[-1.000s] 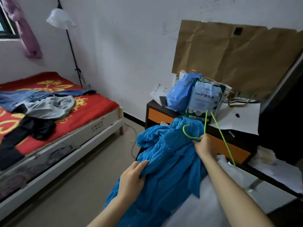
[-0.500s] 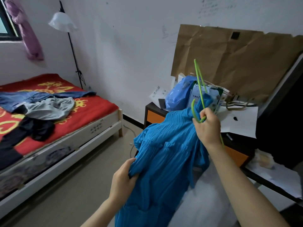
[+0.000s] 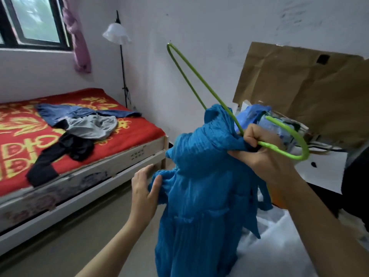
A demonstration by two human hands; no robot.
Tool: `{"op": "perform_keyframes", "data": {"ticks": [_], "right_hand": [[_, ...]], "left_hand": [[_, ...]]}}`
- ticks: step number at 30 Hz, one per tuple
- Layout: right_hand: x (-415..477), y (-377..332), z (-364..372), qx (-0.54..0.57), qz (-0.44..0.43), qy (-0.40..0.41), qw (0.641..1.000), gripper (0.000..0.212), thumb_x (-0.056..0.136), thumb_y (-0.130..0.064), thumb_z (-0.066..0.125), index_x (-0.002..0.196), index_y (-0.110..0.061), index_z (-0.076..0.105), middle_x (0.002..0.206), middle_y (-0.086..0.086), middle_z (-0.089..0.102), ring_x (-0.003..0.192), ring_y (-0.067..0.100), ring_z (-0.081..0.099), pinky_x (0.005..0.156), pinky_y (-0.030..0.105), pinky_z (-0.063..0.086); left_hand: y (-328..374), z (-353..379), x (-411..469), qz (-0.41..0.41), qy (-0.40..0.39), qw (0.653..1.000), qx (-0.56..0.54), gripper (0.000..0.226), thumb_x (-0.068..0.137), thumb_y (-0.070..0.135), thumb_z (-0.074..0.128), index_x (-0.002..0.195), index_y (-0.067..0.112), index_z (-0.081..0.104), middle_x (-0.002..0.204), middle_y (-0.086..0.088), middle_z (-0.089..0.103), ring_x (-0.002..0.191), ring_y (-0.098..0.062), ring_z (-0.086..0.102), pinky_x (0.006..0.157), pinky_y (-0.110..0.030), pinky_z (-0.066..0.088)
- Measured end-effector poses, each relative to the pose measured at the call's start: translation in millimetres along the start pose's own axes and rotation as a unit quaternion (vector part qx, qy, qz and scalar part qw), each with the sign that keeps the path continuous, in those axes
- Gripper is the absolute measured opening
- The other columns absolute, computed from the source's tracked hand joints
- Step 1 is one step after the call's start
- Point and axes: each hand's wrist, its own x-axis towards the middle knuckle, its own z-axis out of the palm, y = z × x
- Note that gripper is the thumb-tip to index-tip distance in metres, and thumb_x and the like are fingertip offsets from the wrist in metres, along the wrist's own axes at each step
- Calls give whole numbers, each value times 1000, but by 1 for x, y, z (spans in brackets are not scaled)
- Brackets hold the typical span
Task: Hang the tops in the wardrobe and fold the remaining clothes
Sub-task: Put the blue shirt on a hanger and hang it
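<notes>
The blue top (image 3: 199, 186) hangs in mid-air in the near middle of the room. It is a thin cloth, finely crinkled in lengthwise ridges, with gathered seams across it and a loose strip trailing on its right side. The right hand (image 3: 265, 150) is a closed fist around the top's bunched upper edge and the green hanger (image 3: 287, 154) together. The hanger is slim and glossy. Its long narrow loop slants up and left to a rounded end against the white wall, and its thicker hook curls out to the right of the fist. The left hand (image 3: 145, 188) is lower and further left. Its fingers are straight and close together, and its thumb lies against a puckered fold of the top.

On the left stands a bed (image 3: 139, 154) with a pale frame and a red cover (image 3: 137, 126) patterned in yellow. The small marks on the frame cannot be read. A dull blue garment (image 3: 60, 114), a soft grey one (image 3: 93, 126) and a black one (image 3: 65, 150) lie crumpled on the cover.

Far right, a creased brown paper sheet (image 3: 299, 86) with a small black square leans on the wall. Below it is a shiny blue plastic bag (image 3: 251, 114) and a printed pack too blurred to read. A floor lamp (image 3: 116, 35) with a frilled white shade stands by the far wall, beside a knotted purple curtain (image 3: 78, 43).
</notes>
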Motion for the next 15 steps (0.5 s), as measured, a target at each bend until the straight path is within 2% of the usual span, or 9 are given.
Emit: {"op": "perform_keyframes", "data": {"ticks": [2, 3, 6, 8, 10, 12, 14, 15], "right_hand": [[4, -10, 8, 24, -21, -32, 999, 55, 71, 15, 68, 62, -21, 27, 55, -16, 45, 56, -12, 46, 54, 4, 33], [6, -15, 12, 32, -27, -43, 998, 53, 70, 12, 69, 62, -20, 27, 55, -12, 43, 58, -11, 47, 55, 4, 33], [13, -29, 26, 40, -54, -74, 995, 47, 68, -2, 67, 62, -20, 24, 58, -8, 32, 53, -2, 32, 52, 10, 28], [18, -36, 38, 72, -63, -106, 990, 46, 68, -3, 66, 62, -22, 24, 60, -9, 31, 56, 0, 29, 53, 12, 27], [21, -41, 52, 96, -82, -156, 980, 44, 70, -2, 66, 62, -23, 29, 62, -6, 35, 57, 7, 33, 55, 12, 29], [24, -45, 68, 74, -111, -195, 972, 49, 72, 1, 66, 66, -29, 28, 63, -7, 42, 57, 10, 36, 57, 9, 30], [27, -47, 88, 63, -127, -223, 965, 57, 72, 4, 67, 69, -34, 25, 64, -19, 44, 55, -3, 35, 56, 5, 29], [27, -47, 96, 63, -124, -234, 962, 58, 71, 4, 67, 70, -36, 26, 64, -22, 44, 54, -6, 35, 55, 4, 28]], "left_hand": [[12, -14, 9, -44, -10, 995, -86, 20, 96, 33, 47, 111, 22, 56, 113, 6, 56, 115, -18, 50, 95, -21, 40], [18, -21, 14, -79, -33, 986, -145, 24, 95, 40, 43, 105, 25, 59, 110, 5, 60, 111, -19, 54, 91, -20, 42], [32, -43, 26, -240, -121, 917, -296, 63, 71, 70, 37, 100, 23, 67, 99, -5, 70, 89, -24, 65, 79, -35, 50], [34, -56, 29, -290, -154, 878, -349, 73, 62, 75, 39, 98, 19, 70, 93, -8, 73, 78, -23, 69, 68, -33, 52], [31, -69, 33, -300, -151, 854, -398, 69, 66, 70, 42, 90, 14, 74, 89, -10, 73, 75, -23, 70, 63, -32, 55], [27, -84, 37, -306, -143, 824, -454, 67, 74, 63, 46, 101, 7, 69, 98, -13, 69, 86, -26, 66, 79, -36, 52], [24, -103, 37, -305, -133, 809, -485, 58, 81, 52, 48, 108, 4, 65, 104, -15, 65, 90, -27, 63, 86, -39, 49], [23, -111, 37, -303, -129, 803, -497, 49, 83, 44, 50, 103, 4, 69, 99, -14, 68, 86, -25, 66, 80, -36, 53]]}}
